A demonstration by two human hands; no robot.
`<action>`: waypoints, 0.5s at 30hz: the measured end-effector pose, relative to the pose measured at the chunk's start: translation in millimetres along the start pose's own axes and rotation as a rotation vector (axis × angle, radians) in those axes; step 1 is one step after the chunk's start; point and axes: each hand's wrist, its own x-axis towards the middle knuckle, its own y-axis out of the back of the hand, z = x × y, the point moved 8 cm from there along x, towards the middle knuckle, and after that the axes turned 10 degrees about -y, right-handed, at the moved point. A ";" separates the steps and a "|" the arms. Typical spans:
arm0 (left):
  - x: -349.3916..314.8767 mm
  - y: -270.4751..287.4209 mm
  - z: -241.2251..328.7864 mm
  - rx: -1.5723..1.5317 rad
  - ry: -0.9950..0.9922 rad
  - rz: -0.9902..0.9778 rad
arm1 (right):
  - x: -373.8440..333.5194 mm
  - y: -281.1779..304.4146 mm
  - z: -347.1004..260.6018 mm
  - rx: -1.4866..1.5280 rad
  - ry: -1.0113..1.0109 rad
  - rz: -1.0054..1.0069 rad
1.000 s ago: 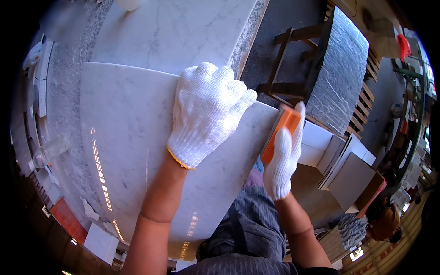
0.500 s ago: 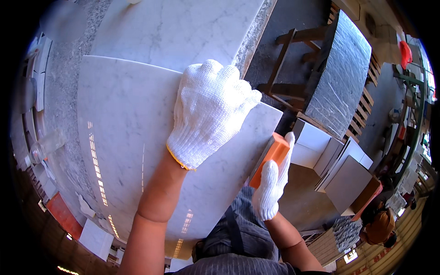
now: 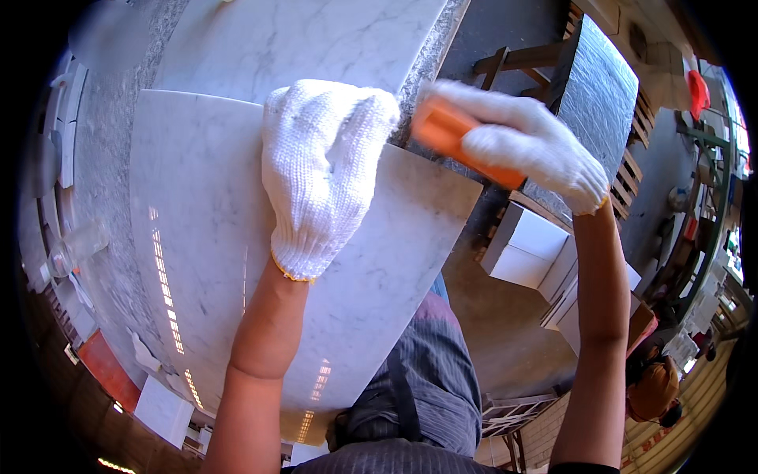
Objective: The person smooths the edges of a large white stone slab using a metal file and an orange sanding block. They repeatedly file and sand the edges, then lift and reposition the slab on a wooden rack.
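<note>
A white marble slab (image 3: 205, 189) with grey veins lies in front of me. My left hand (image 3: 322, 170), in a white knit glove, is on its far edge, fingers curled down over the edge; the fingertips are hidden. My right hand (image 3: 525, 146), gloved the same way, holds an orange sanding block (image 3: 454, 134), thumb on the near side and fingers along the far side. The block is blurred by motion and is beside the slab's far right corner, right of my left hand.
Another marble slab (image 3: 300, 43) lies just beyond, on a rough grey worktop (image 3: 110, 158). To the right, a dark stone slab (image 3: 596, 118) rests on a wooden stand. White boxes (image 3: 525, 245) stand below it. A person in orange-brown (image 3: 654, 391) is at the far lower right.
My right hand has swung up and away from the slab's right edge to its far corner, carrying the sanding block. My left hand has shifted left along the far edge.
</note>
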 end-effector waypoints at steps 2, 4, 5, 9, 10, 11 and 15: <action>-1.3 1.2 -1.6 0.049 -0.059 -0.034 | -3.0 -18.3 6.6 0.061 -0.072 -0.111; -0.5 1.4 -0.5 0.101 -0.101 -0.056 | -27.8 -4.4 35.0 -0.001 -0.142 -0.046; 1.6 -0.4 1.6 0.113 -0.093 -0.078 | -42.8 2.9 55.1 -0.020 -0.194 -0.043; 4.9 -6.2 8.0 0.121 -0.144 -0.108 | -42.5 22.0 43.4 -0.006 -0.126 0.148; 5.6 -6.1 8.6 0.117 -0.138 -0.114 | -30.7 19.5 31.8 0.059 -0.129 0.161; 4.7 -5.4 7.3 0.124 -0.131 -0.125 | -15.8 5.4 17.2 0.033 -0.066 0.072; 2.1 -5.6 4.2 0.124 -0.142 -0.108 | -27.4 -7.6 36.8 -0.009 -0.097 0.001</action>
